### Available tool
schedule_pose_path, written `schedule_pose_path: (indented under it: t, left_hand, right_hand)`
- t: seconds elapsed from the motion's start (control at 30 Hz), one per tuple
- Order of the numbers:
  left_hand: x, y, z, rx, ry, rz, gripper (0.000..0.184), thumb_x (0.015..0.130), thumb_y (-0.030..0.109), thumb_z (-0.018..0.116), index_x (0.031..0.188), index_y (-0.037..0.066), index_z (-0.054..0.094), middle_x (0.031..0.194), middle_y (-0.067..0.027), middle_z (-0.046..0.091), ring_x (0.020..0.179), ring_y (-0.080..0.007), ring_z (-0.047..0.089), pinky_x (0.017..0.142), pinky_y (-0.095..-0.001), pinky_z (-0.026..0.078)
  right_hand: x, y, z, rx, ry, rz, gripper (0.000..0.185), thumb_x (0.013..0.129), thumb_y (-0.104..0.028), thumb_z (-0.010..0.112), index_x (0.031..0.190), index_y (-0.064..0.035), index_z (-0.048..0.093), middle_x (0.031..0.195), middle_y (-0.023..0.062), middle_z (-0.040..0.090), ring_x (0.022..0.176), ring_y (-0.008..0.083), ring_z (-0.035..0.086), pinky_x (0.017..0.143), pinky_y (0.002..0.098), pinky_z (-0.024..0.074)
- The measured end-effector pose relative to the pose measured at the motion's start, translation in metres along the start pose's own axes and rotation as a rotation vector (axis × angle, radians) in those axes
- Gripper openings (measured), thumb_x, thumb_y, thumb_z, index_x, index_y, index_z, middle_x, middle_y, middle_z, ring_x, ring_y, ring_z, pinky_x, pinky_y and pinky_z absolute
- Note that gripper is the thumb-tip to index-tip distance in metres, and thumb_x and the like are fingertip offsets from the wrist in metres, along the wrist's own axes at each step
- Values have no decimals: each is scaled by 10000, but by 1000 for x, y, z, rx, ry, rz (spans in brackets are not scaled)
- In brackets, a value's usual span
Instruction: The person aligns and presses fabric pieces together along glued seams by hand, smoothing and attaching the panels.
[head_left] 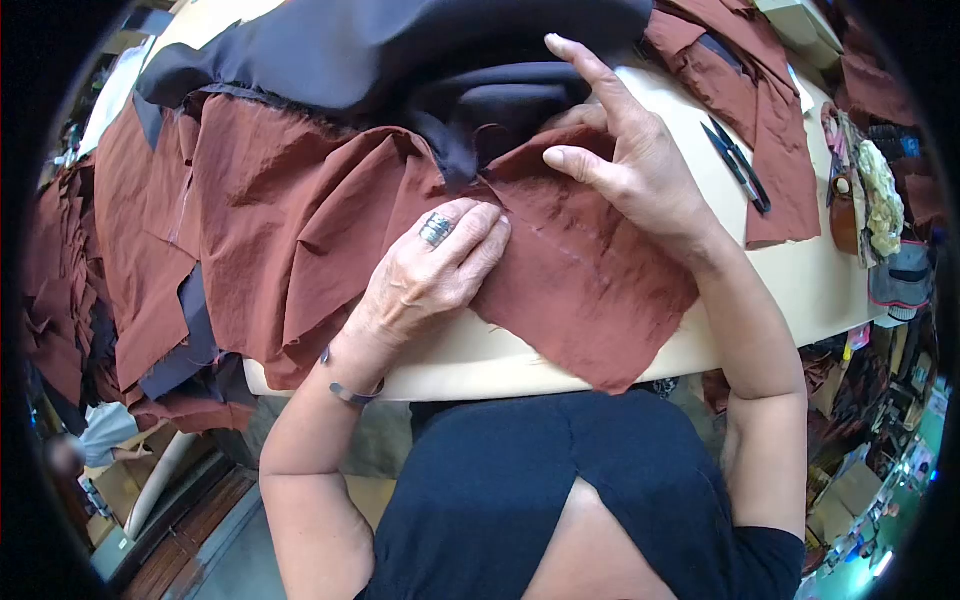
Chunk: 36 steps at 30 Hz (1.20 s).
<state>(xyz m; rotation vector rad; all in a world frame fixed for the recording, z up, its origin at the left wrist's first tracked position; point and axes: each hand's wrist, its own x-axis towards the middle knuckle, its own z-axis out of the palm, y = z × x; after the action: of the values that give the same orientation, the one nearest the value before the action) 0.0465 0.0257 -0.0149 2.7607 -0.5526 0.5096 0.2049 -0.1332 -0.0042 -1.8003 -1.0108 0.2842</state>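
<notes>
Rust-brown fabric lies across the front of the table, with a seam line running through its right piece. Dark navy fabric is bunched behind it, and the two meet near the middle at a frayed edge. My left hand, wearing a wide ring and a cuff bracelet, presses its closed fingers on the rust-brown fabric by that junction. My right hand hovers at the fabric's upper right edge, thumb and index finger spread wide. Its other fingers are partly hidden behind the fabric fold.
Black snips lie on the cream table at right, beside another rust-brown piece. Fabric scraps hang at the left edge. A pouch and a brown item sit at the right edge. A person is at far left.
</notes>
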Motion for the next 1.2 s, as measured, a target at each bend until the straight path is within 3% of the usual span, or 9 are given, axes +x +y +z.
schedule_pose_path:
  t: [0.03, 0.07, 0.17, 0.3, 0.4, 0.7, 0.8, 1.1, 1.2]
  left_hand:
    - [0, 0, -1, -8, -6, -8, 335, 711, 56, 548, 1027, -39, 602, 1035, -155, 571, 933, -300, 589, 801, -368, 514]
    - [1, 1, -2, -16, -12, -17, 334, 711, 48, 554, 1030, -39, 602, 1035, -157, 572, 934, -303, 589, 802, -368, 513]
    - [0, 0, -2, -24, -12, -48, 334, 709, 17, 576, 1036, -44, 599, 1035, -163, 573, 937, -311, 590, 805, -368, 513]
    - [-2, -2, 0, -30, -8, -52, 350, 695, -18, 607, 1044, -43, 599, 1039, -158, 577, 932, -306, 594, 805, -366, 513]
    - [1, -1, -4, -49, -41, -70, 360, 690, -20, 607, 1050, -30, 603, 1041, -148, 582, 924, -296, 598, 803, -361, 514]
    - [2, -5, -5, 28, -86, -35, 306, 714, 58, 544, 1009, -5, 599, 1167, -113, 538, 892, -230, 590, 785, -311, 510]
    - [10, -1, -13, -24, -175, -69, 339, 695, -13, 583, 1034, -15, 604, 1199, -126, 545, 921, -272, 597, 806, -343, 498]
    - [5, -7, -7, 70, -113, 47, 291, 704, 46, 568, 990, 40, 621, 1183, -83, 590, 907, -211, 603, 765, -311, 514]
    - [5, -8, -7, 95, -67, 91, 265, 706, 65, 561, 963, 65, 629, 1148, -62, 616, 908, -198, 609, 754, -300, 517]
  right_hand:
    - [0, -2, 2, 208, -4, 16, 758, 768, -110, 704, 1416, -176, 317, 639, 67, 552, 619, 128, 562, 627, 257, 460]
    - [0, -10, -1, 175, -31, 97, 757, 764, -71, 696, 1415, -167, 321, 644, 58, 558, 631, 104, 540, 646, 251, 456]
    - [-2, -3, -1, -224, -46, 68, 757, 765, -57, 692, 1416, -162, 319, 658, 48, 570, 633, 114, 541, 665, 252, 459]
    - [1, -5, 7, -34, -43, 37, 840, 740, 6, 688, 1435, -176, 252, 679, 80, 594, 669, 149, 595, 681, 293, 490]
    - [7, -3, 12, -3, -72, 149, 862, 730, 42, 674, 1436, -189, 235, 744, 107, 621, 718, 176, 628, 697, 316, 506]
    - [7, 15, 20, -175, 30, -132, 854, 708, 101, 636, 1419, -194, 265, 901, 165, 620, 757, 316, 633, 698, 376, 524]
    - [6, 16, 21, -192, 14, -93, 843, 713, 98, 631, 1416, -193, 268, 927, 179, 619, 775, 328, 636, 699, 390, 528]
    - [5, 14, 21, -221, 2, -98, 824, 716, 96, 628, 1407, -188, 280, 1033, 198, 604, 863, 368, 622, 756, 423, 514]
    - [5, 18, 22, -191, 61, -172, 804, 701, 95, 641, 1390, -172, 327, 1026, 168, 593, 850, 334, 608, 773, 398, 498]
